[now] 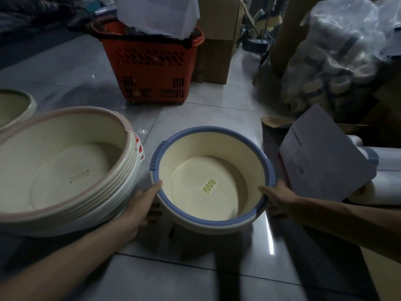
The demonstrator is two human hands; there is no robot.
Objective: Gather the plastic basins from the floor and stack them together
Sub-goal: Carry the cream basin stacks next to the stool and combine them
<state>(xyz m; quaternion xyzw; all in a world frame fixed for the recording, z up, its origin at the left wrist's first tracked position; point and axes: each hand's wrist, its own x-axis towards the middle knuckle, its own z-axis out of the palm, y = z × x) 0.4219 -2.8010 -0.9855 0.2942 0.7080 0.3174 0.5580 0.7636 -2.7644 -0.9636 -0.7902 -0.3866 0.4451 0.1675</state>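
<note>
A cream basin with a blue rim [212,181] is lifted a little above the tiled floor in the middle of the head view. My left hand [142,203] grips its left rim, thumb over the edge. On the opposite side my right hand [277,197] grips the right rim the same way. Just left of it sits a stack of several larger cream basins with a pink rim [65,166], tilted toward me. Another cream basin [15,107] shows partly at the far left edge.
A red plastic shopping basket [149,68] stuffed with bags stands behind the basins. Cardboard boxes [217,40] sit behind it. At the right are plastic-wrapped goods [338,51] and a loose sheet of paper [321,153]. Glossy grey floor tiles [195,268] lie in front.
</note>
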